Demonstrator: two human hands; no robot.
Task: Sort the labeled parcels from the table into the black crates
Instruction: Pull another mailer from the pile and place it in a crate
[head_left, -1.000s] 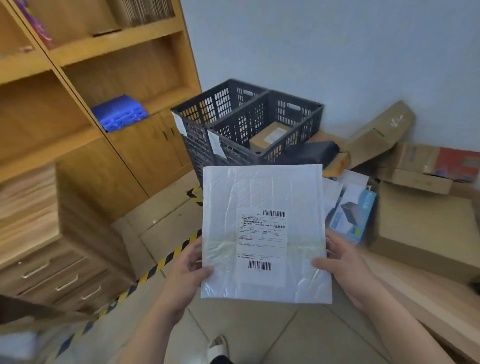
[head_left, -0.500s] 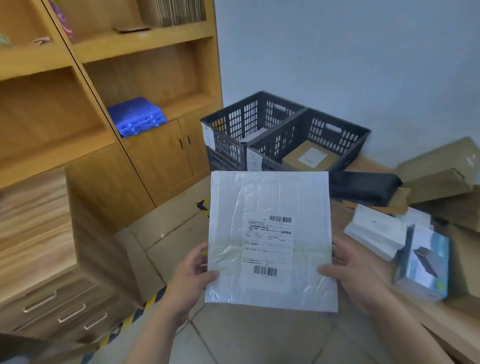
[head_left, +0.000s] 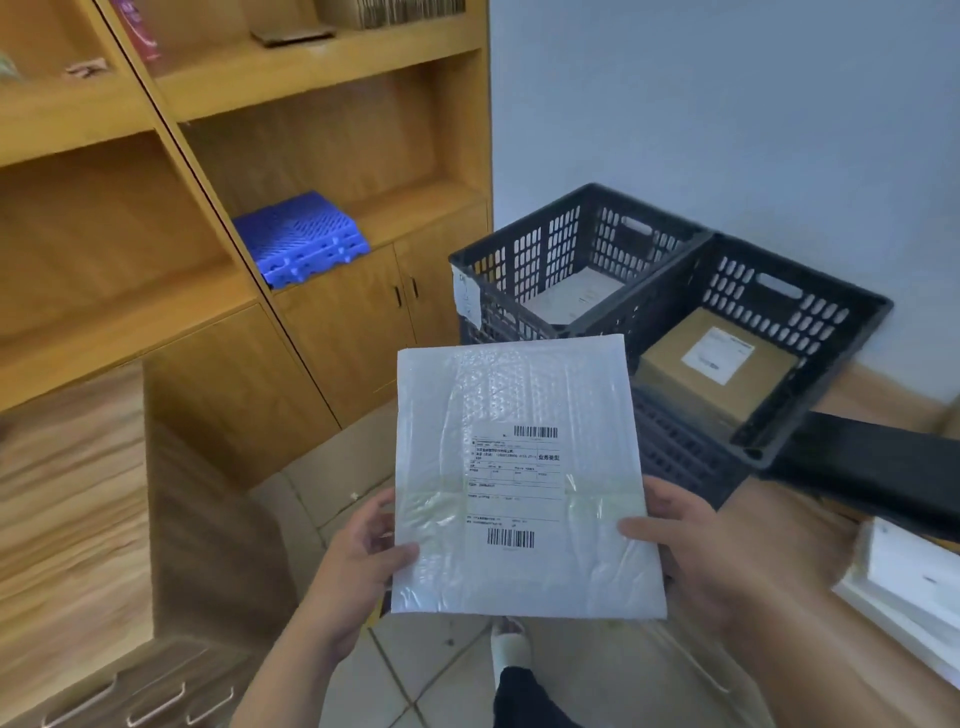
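I hold a white bubble mailer (head_left: 524, 415) with a printed barcode label upright in front of me. My left hand (head_left: 358, 561) grips its lower left edge, thumb on the front. My right hand (head_left: 691, 545) grips its lower right edge the same way. Behind the mailer stand two black crates side by side. The left crate (head_left: 524, 260) holds a flat white parcel. The right crate (head_left: 810, 332) holds a brown labeled box (head_left: 675, 374). The mailer hides the crates' near corners.
A wooden shelf unit (head_left: 311, 67) fills the left, with a blue plastic piece (head_left: 301, 239) on one shelf and drawers below. A black pouch (head_left: 872, 467) and white boxes (head_left: 909, 577) lie on the table at the right. My shoe (head_left: 509, 644) shows on the tiled floor.
The view has shifted so the crates sit closer and further right. The cardboard boxes on the table have left the view. Both hands keep the same hold on the mailer.
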